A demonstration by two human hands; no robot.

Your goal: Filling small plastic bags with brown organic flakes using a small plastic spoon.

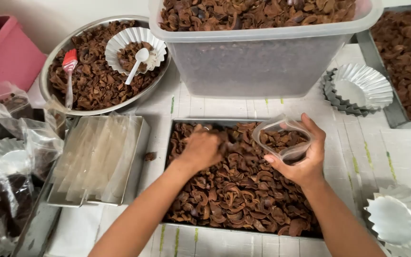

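Holding the limp clear pouch open by its rim, the right hand steadies it while the left hand, fingers closed, gathers light, brittle dried husk pieces that look apt to crumble if squeezed.

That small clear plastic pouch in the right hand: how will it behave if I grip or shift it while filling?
The small clear plastic pouch looks thin and floppy; the right hand is holding its mouth open, so it probably collapses if released. Holding only a few brown curled dried pieces, it is likely light. The glossy film may be slippery.
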